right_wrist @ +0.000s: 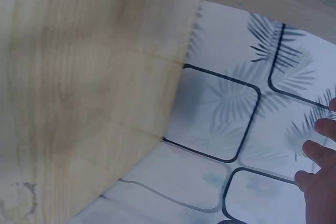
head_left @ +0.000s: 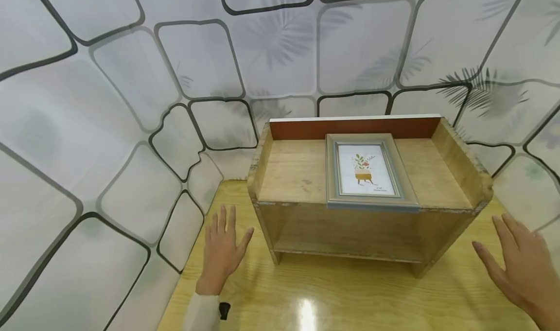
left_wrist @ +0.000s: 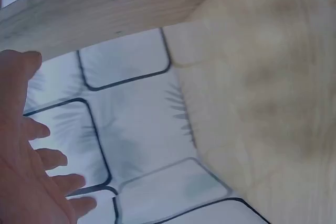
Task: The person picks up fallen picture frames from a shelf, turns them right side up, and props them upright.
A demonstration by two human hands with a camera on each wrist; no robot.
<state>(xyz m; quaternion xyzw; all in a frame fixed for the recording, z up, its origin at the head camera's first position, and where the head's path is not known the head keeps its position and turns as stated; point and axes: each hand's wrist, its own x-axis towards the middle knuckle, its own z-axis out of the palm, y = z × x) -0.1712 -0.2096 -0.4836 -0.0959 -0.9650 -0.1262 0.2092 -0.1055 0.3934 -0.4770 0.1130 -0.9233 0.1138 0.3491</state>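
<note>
Shelf [head_left: 350, 231] looks stiff and heavy, best held by its side boards [head_left: 461, 168]; left hand [head_left: 221, 251] and right hand [head_left: 522, 265] are empty and spread.

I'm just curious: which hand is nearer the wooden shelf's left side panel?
Left. The left hand is beside the left side panel, not touching; the right hand is past the opposite end of the wooden shelf.

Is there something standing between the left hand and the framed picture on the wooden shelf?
Yes: the left side panel of the wooden shelf stands between the left hand and the framed picture, rising above the top board.
</note>
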